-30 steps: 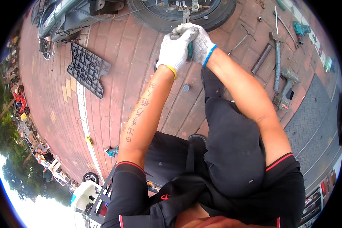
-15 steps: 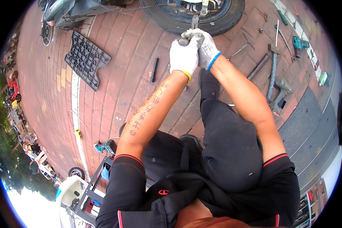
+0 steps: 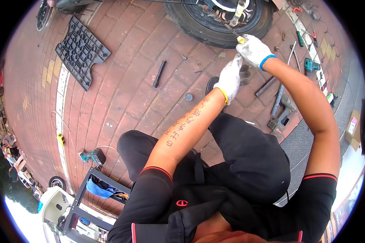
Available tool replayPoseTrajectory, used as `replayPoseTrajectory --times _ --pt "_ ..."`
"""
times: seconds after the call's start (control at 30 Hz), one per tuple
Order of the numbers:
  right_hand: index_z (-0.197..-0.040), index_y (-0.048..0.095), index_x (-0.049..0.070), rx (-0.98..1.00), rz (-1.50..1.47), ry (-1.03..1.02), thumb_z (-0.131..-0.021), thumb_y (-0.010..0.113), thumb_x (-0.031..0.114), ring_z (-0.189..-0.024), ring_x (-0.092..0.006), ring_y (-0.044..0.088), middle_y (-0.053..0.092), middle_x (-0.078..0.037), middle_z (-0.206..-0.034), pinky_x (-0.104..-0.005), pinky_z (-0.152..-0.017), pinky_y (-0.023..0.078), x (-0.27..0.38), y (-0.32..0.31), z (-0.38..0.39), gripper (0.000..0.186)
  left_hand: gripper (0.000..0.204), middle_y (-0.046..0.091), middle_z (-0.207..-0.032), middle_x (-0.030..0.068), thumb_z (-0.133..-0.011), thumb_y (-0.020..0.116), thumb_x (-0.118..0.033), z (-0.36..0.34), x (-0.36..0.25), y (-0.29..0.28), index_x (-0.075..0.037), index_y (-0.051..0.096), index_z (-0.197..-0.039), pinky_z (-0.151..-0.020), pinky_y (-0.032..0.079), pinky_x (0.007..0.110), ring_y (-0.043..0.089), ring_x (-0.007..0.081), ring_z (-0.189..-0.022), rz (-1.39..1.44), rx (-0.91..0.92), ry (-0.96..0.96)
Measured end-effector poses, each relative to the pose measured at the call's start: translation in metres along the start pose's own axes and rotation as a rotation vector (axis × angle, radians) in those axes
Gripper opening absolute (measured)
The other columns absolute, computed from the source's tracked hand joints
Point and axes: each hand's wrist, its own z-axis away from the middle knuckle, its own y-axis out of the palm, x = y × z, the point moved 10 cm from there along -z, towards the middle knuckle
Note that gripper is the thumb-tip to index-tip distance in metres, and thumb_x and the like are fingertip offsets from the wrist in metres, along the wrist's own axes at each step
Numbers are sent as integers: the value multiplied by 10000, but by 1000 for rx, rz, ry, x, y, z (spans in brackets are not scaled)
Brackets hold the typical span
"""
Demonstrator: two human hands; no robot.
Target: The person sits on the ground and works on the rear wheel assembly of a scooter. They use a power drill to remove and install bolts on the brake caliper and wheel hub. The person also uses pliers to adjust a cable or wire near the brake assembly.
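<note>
My right hand (image 3: 253, 52), in a white glove with a blue cuff, is closed around a hand tool (image 3: 241, 39) with a yellow part and a narrow metal end. Its metal end reaches the hub area of a black-tyred wheel (image 3: 194, 32); the fingers hide the rest, so its exact kind is unclear. Just below and left, my left hand (image 3: 231, 77) wears a white glove with a yellow cuff. Its fingers are apart, one pointing up close to the right hand, the grey-coated others out to the side. I see nothing held in it.
Left on the brick paving lie a black plastic panel (image 3: 82, 52) and a black rod (image 3: 159, 74). A round cap (image 3: 189, 96) sits nearer. At right are a grey impact wrench (image 3: 283, 114), a teal drill (image 3: 311, 65) and a green-handled tool (image 3: 299, 39). A black-framed cart (image 3: 89, 216) stands lower left.
Earlier both hands were together at the tool by the wheel's lower rim. Now the left hand has dropped back and opened, while the right keeps the tool near the hub. The view has shifted.
</note>
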Motion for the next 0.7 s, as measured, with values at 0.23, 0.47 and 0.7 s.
replayPoseTrajectory --times 0.23,0.47,0.7 --pt "-1002 685 -2 -22 408 -64 -914 571 232 -971 -434 692 715 -265 -994 -484 -861 550 3 -20 -13 275 498 669 -1158 156 -1031 603 -414 32 -30 -39 -43 555 -1361 -708 549 343 674 235 -897 -7 -108 101" --pt "-1041 666 -15 -36 677 -138 -932 573 198 -927 -393 735 736 -245 -980 -476 -804 575 33 -43 -14 257 451 702 -1125 117 -1034 600 -390 41 -43 -113 -45 608 -1324 -717 547 323 674 183 -895 -391 -219 274" --pt "-1028 706 15 -153 520 -81 -916 579 268 -973 -424 707 728 -243 -1042 -486 -863 565 -1 -22 -9 305 464 721 -1168 235 -969 646 -367 67 -105 -224 15 687 -1229 -962 508 387 684 347 -1093 -843 -524 422"
